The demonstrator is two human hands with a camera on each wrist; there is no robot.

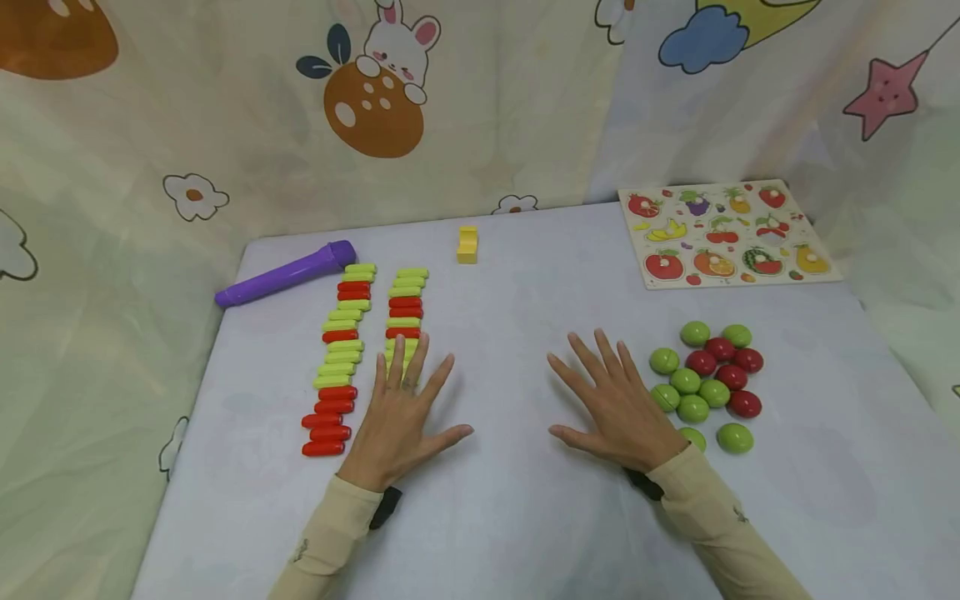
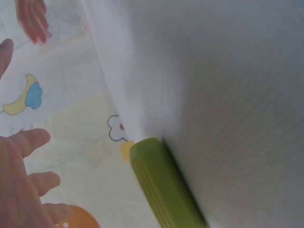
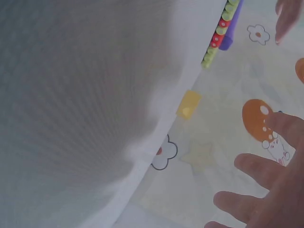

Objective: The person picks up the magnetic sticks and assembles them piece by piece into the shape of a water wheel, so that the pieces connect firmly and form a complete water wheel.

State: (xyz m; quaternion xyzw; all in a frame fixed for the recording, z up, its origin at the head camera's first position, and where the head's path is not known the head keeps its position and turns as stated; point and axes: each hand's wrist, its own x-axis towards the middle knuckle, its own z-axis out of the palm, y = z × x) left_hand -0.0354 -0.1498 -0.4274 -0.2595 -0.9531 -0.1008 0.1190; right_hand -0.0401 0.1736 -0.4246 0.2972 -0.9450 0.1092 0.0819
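With fingers spread and palm down, my left hand (image 1: pixel 401 417) overlaps the near end of the right row of red and light-green plastic sticks (image 1: pixel 406 302). One green stick (image 2: pixel 164 183) looms large in the left wrist view, beside the splayed fingers. A second, longer row of red and green sticks (image 1: pixel 337 358) runs left of that hand. My right hand (image 1: pixel 618 404) is spread the same way, holding nothing. Just to its right lies a cluster of glossy green and red oval pieces (image 1: pixel 712 392), and the wrist partly hides one green oval (image 1: pixel 693 438).
A purple baton-like tube (image 1: pixel 285 275) lies at the back left. The small yellow block (image 1: pixel 467 246) stands near the back edge. At the back right is a fruit puzzle board (image 1: pixel 731 233). A printed cloth hangs behind the white table (image 1: pixel 510 517).
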